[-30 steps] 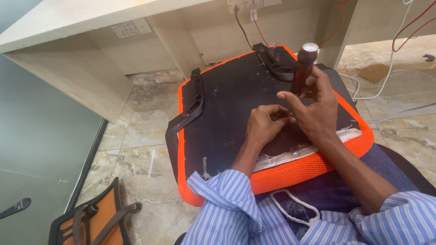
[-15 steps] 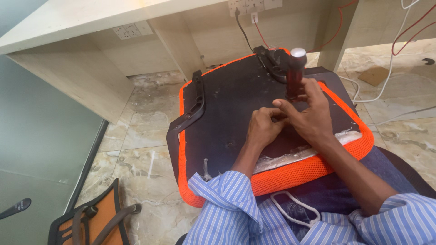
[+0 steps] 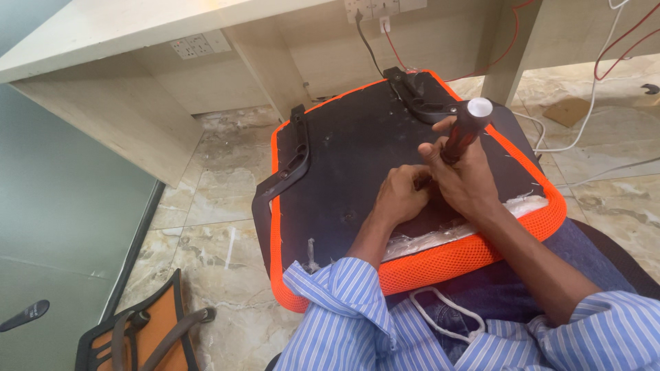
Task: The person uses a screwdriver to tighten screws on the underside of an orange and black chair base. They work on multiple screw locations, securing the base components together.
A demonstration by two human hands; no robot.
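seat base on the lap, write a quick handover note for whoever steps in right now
Right hand: closed around the dark red handle of a screwdriver with a white cap, held upright, tip down on the board; the tip itself is hidden by the fingers.
Left hand: fingertips pinched at the tool's tip, steadying something too small to see.
Upturned chair seat with black underside and orange mesh edge: resting on the person's lap, two black plastic armrest brackets lying on it, left and right.
Done: seat is flipped, tool placed.
Left: whether the fastener is in or out cannot be told; check under the fingers.
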